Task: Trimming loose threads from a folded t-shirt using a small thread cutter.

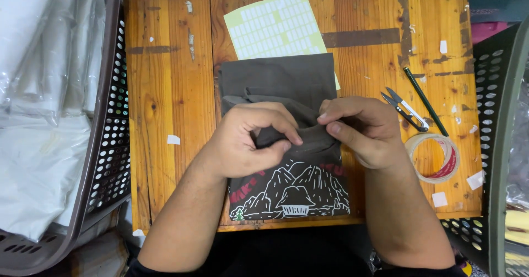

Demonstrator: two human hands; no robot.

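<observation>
- Now your left hand point(248, 142) has its fingers point(275, 124) curled down and its thumb pressed up, pinching a fold of the dark grey T-shirt point(286, 79) between them.
- Your right hand point(363, 131) meets it from the right, fingers closed on the same ridge of cloth, thumb and forefinger tips nearly touching the left hand's.
- The folded shirt lies flat in the middle of the worktop point(165, 90), its white mountain-and-hut print point(297, 191) with red lettering at the near edge, just below your hands.
- A pale yellow sheet of small white labels point(273, 26) lies at the far side, its near part tucked under the shirt.
- To the right of your right hand lie small thread snips point(405, 109) and a green pencil point(425, 101), close together.
- A roll of clear tape point(435, 157) sits nearer, just beside your right wrist.
- Left of the worktop stands a brown perforated basket point(107, 134) filled with clear plastic bags point(44, 90).
</observation>
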